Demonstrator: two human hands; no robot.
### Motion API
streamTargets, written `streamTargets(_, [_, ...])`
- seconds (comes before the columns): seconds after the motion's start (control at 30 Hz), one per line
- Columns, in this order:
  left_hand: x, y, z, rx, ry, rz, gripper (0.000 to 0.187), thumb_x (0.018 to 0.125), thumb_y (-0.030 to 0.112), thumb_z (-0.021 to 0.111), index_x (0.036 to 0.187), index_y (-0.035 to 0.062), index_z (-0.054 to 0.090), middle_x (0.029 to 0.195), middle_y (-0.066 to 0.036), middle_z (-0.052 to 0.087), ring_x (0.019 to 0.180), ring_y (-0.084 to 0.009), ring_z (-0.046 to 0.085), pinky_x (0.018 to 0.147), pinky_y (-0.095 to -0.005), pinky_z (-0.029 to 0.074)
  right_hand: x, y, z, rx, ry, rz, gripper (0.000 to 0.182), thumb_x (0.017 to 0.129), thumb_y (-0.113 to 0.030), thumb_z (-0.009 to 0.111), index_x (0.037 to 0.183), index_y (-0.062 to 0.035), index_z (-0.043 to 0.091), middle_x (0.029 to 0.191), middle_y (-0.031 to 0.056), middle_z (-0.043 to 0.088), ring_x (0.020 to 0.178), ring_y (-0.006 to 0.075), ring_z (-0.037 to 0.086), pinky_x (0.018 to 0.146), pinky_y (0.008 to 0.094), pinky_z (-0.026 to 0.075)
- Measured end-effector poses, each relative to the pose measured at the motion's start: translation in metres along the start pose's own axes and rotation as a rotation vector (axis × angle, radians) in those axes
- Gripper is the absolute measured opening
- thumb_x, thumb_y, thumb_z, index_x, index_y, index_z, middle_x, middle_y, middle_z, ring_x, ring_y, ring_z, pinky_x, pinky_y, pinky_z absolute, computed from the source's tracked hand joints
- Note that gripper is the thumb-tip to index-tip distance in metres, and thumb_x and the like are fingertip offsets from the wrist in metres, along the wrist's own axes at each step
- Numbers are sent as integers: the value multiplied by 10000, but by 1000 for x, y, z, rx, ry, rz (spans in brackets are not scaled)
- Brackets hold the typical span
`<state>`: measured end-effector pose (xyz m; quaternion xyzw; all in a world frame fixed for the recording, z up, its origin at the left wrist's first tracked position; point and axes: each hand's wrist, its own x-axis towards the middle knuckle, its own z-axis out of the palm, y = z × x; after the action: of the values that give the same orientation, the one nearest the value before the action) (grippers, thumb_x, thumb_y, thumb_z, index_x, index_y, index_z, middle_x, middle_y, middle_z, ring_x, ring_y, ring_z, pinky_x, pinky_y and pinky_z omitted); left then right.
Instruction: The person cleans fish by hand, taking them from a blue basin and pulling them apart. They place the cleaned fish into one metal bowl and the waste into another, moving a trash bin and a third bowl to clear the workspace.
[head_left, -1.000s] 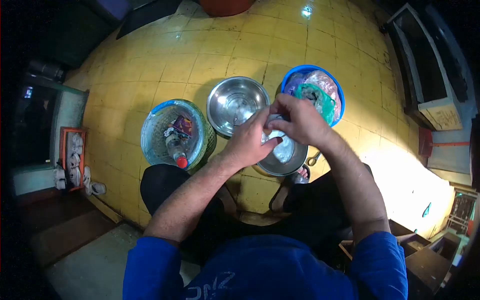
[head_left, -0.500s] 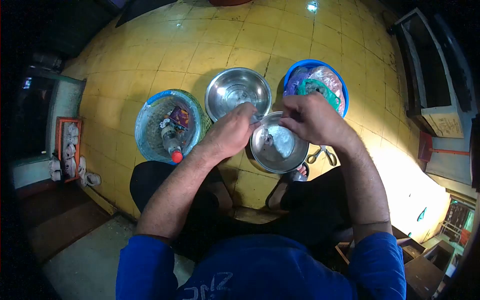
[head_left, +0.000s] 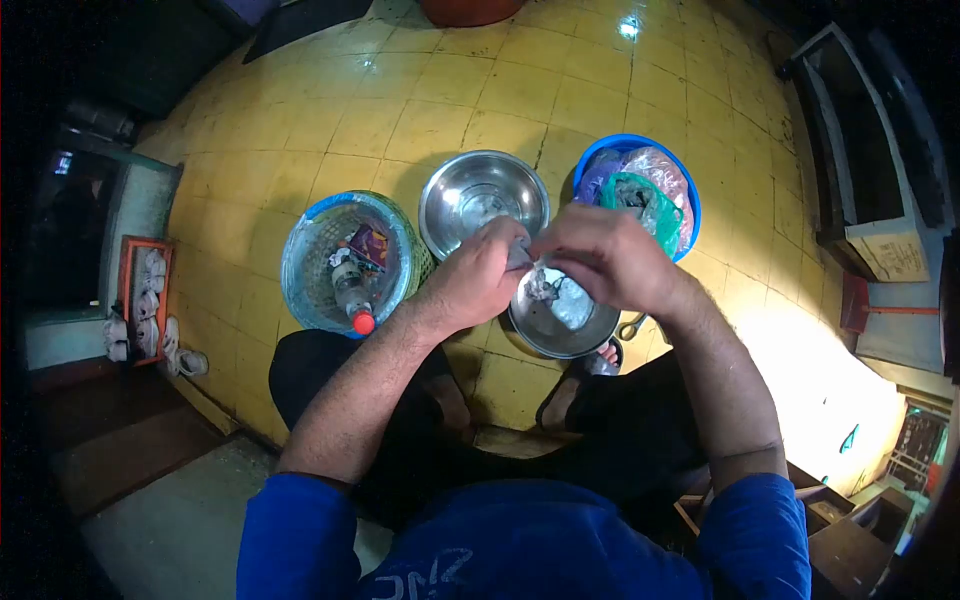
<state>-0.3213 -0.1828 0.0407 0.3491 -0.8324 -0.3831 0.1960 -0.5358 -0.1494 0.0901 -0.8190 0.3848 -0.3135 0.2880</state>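
Note:
My left hand (head_left: pixel 475 277) is closed on a small greyish piece (head_left: pixel 519 254) that looks like thin plastic, between the two steel bowls. My right hand (head_left: pixel 617 258) pinches close beside it, fingers pressed together; whatever they hold is too small to name. Below the hands is the nearer steel bowl (head_left: pixel 545 335), with a whitish translucent bag (head_left: pixel 572 303) and a small dark-and-white bit inside. Behind my hands sits the wider steel bowl (head_left: pixel 452 186), its bottom shiny.
At the left stands a lined basket (head_left: pixel 300 285) holding a bottle (head_left: pixel 350 288) with a red cap and a purple wrapper. A blue tub (head_left: pixel 697 200) with plastic bags is at the right. Scissors (head_left: pixel 632 327) lie by the nearer bowl. Shoes (head_left: pixel 150 290) fill a rack far left.
My right hand has moved left, closer to my left hand. The view has shifted slightly, so the bowls, basket and tub appear a little lower and to the right.

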Motion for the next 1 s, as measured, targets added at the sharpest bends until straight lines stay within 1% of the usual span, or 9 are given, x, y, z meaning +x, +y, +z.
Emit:
streamTargets(0.13, [0,10,-5,-202,-124,-86,308,854,118,675,1089,-5,521,1012,-221,627,1010,-364,625,855,-438,490,1,0,10,-120,-73,-11,258,748,-72,710,1000,-47,662,877,128,634,868,342,624,754,425,507])
streamTargets(0.2, [0,5,-2,-308,-202,33,355,854,130,669,1142,-22,527,1051,-256,636,1028,-385,625,859,-444,500,3,0,8,-146,-122,-12,274,743,-49,694,1012,-41,644,920,145,631,873,362,609,758,432,501])
streamTargets(0.33, [-4,12,-11,-216,-258,-61,358,863,128,653,1166,-11,524,1099,-231,629,1052,-376,615,895,-432,492,6,-8,11,-107,-218,62,221,758,-60,688,957,-24,598,925,171,619,889,373,601,752,439,496])
streamTargets(0.43, [-5,15,-15,-79,-293,44,303,872,82,624,1156,25,533,1129,-172,615,1103,-352,586,915,-425,483,8,-3,16,-105,-289,117,207,765,-79,690,924,-15,574,916,180,612,891,382,598,750,447,491])
streamTargets(0.6, [-5,4,-4,-111,-281,182,271,856,43,605,1118,3,549,1107,-195,614,1065,-366,595,896,-444,487,8,-4,13,-97,-343,129,197,784,-109,680,905,-6,564,893,187,608,881,399,592,751,464,485])
streamTargets(0.67, [-5,0,0,43,-331,72,246,832,6,578,1075,-32,563,1084,-215,617,1041,-374,601,888,-454,487,5,0,15,-53,-314,63,189,743,-27,686,872,-13,548,837,161,571,832,384,568,702,451,460])
streamTargets(0.73, [-5,-7,2,29,-285,159,222,810,-13,563,1028,-53,578,1054,-231,620,1021,-377,607,883,-458,488,4,0,14,-33,-324,61,171,755,-29,686,850,-18,544,786,145,561,760,371,562,657,440,451])
streamTargets(0.83, [-2,2,-14,130,-239,36,192,795,-9,576,984,-37,583,1023,-226,623,1009,-381,608,863,-460,489,4,-1,9,-7,-275,82,169,764,-54,717,801,-26,555,715,117,550,639,310,552,586,389,440])
streamTargets(1.0, [-2,-5,-18,111,-198,-25,248,854,50,615,1085,-7,548,1079,-209,603,1071,-371,586,900,-444,480,1,1,-15,0,-215,213,157,753,-59,735,811,-25,593,744,124,620,709,284,634,634,377,493])
